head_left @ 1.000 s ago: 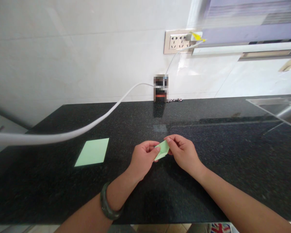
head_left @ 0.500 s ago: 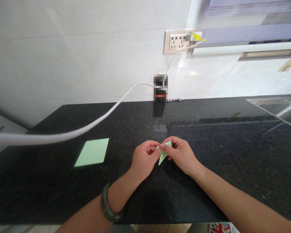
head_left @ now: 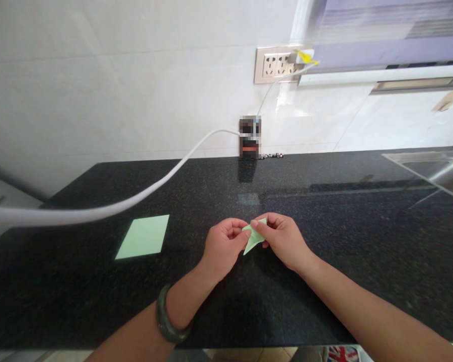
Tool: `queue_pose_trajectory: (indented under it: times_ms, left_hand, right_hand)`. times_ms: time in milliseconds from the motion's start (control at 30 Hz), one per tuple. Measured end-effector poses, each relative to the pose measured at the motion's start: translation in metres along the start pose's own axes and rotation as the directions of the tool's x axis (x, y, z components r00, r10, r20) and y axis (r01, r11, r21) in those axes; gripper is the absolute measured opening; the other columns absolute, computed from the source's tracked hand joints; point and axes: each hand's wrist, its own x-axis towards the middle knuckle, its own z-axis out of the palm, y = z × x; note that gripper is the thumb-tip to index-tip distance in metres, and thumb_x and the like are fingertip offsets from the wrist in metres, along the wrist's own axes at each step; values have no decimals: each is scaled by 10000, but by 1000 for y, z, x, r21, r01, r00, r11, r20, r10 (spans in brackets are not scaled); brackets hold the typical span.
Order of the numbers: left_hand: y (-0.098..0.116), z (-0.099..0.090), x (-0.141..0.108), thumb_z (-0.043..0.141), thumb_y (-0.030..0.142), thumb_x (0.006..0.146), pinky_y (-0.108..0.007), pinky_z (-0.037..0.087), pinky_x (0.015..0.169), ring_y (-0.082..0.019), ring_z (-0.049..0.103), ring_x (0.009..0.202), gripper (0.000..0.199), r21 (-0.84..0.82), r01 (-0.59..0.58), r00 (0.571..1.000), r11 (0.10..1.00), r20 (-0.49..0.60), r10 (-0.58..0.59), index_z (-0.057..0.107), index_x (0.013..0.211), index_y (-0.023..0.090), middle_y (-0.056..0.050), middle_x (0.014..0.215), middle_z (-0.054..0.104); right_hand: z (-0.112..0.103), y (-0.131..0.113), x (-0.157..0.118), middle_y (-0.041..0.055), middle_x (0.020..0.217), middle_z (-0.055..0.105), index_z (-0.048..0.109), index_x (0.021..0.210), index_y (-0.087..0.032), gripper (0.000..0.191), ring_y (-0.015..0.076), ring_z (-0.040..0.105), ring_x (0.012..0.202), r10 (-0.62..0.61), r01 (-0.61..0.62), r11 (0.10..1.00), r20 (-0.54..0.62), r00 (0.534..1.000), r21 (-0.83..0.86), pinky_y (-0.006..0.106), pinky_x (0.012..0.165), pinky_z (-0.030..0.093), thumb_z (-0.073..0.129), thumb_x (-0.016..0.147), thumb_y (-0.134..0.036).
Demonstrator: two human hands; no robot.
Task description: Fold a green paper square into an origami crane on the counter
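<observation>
Between my two hands is a small folded piece of light green paper (head_left: 254, 239), held just above the dark countertop (head_left: 324, 216). My left hand (head_left: 223, 246) pinches its left side between thumb and fingers, and a dark bangle circles that wrist. My right hand (head_left: 284, 236) grips the upper right side, thumb lying on the paper's face. One pointed corner hangs down toward me. My fingers hide part of the folds. Off to the left, a flat sheet of the same green paper (head_left: 145, 236) lies on the counter.
A white cable (head_left: 136, 198) runs from the left foreground to a pixelated upright device (head_left: 250, 137) against the wall. A beaded strap (head_left: 272, 156) lies beside it. Above is a socket panel (head_left: 270, 65). A steel sink (head_left: 449, 168) is set in at the right.
My right thumb has shifted slightly up along the folded paper, so more of its face shows. The paper's lower point has swung a little left. The flat sheet stays put.
</observation>
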Motion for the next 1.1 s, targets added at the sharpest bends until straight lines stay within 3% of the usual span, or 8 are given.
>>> queue_pose_trajectory:
  times_ms: [433, 633, 767, 900, 1100]
  left_hand:
    - [0, 0, 0, 622, 282, 677, -194, 364, 461, -89, 506, 484, 160, -1, 23, 1000, 1000, 11, -23, 592, 771, 155, 11, 580, 582]
    - [2, -1, 0, 593, 274, 708, -193, 369, 488, -87, 508, 515, 143, 21, 29, 999, 999, 29, -29, 582, 777, 149, 3, 607, 590]
    - [3, -2, 0, 570, 292, 733, -187, 361, 481, -85, 502, 519, 153, 48, -6, 1000, 999, 9, 5, 570, 775, 145, 1, 612, 591]
    - [2, -1, 0, 582, 302, 730, -180, 343, 441, -75, 474, 444, 217, 16, -48, 998, 999, 32, 47, 526, 892, 170, 37, 547, 572]
    - [3, 1, 0, 587, 247, 728, -173, 365, 451, -75, 506, 465, 207, -55, -48, 997, 997, 59, 51, 511, 906, 174, 48, 557, 572]
  right_hand:
    - [-3, -4, 0, -13, 466, 504, 593, 579, -150, 349, 82, 418, 403, -52, 51, 998, -32, 998, -40, 207, 399, 334, 528, 757, -443]
    - [-4, -3, 1, -7, 440, 501, 597, 583, -150, 428, 90, 422, 385, -16, 16, 1000, -38, 999, 3, 212, 395, 335, 449, 791, -494]
    - [-3, -7, -1, -17, 482, 514, 593, 622, -151, 337, 81, 434, 407, -43, 43, 999, 30, 999, -7, 200, 402, 350, 518, 761, -449]
    - [-1, -9, -3, -11, 547, 554, 595, 689, -149, 216, 87, 462, 461, -32, 34, 999, 75, 997, -35, 195, 414, 367, 619, 686, -364]
    - [-2, -3, -1, -13, 493, 503, 601, 627, -137, 294, 80, 414, 435, -51, 52, 998, 41, 998, -42, 207, 414, 339, 548, 749, -400]
